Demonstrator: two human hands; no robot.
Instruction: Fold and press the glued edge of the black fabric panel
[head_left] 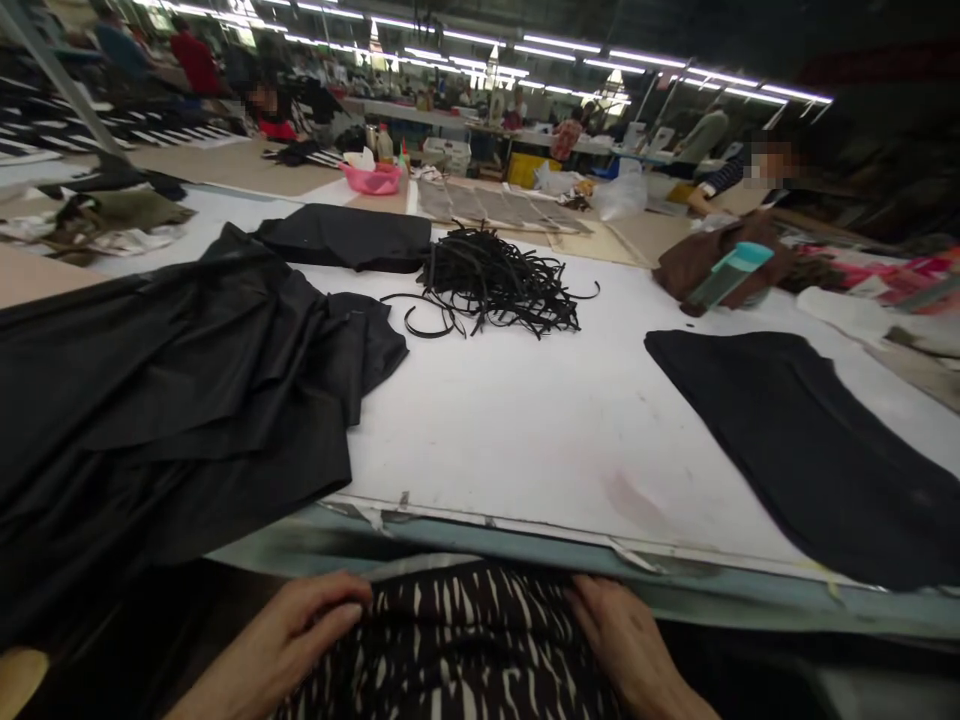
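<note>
Low in the view, a dark garment with cream streaks (pixel 465 640) covers my lap and front. My left hand (pixel 300 630) is closed at its left edge, thumb and forefinger on the cloth. On the opposite side, my right hand (pixel 626 635) is curled against the same garment, its fingertips partly hidden. Both hands are just below the front edge of the white-topped table (pixel 495 430). Beyond them lie draped black fabric (pixel 247 390) on the left, a heap of thin black strips (pixel 502 280) at the back, and black cut panels (pixel 817 440) on the right.
A folded black stack (pixel 352 238) lies behind the draped fabric. A turquoise-lidded bottle (pixel 731 275) leans against brown cloth (pixel 682 260). A pink basket (pixel 371 178) stands farther back. Across the table at right sits a person in a striped sleeve (pixel 724 178).
</note>
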